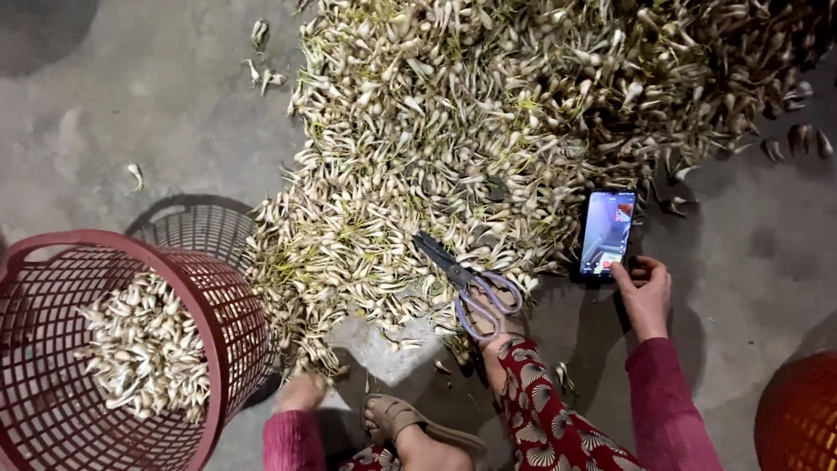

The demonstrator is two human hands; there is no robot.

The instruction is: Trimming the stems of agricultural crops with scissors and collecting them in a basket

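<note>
Rubber-sandalled foot (pixel 410 427) sits nearest, one in view. Beside it the left hand (pixel 301 392) rests low against the bulb pile's edge; whether it grips anything I cannot tell. One pair of scissors (pixel 466 279) lies loose on the garlic bulbs (pixel 453 113), held by neither hand. Right hand (pixel 645 292), fingers curled, touches one phone (pixel 608 233) with a fingertip. The phone leans on sliding bulbs and might slip. One red basket (pixel 209 288) holds trimmed bulbs; a second orange basket (pixel 798 410) shows partly.
</note>
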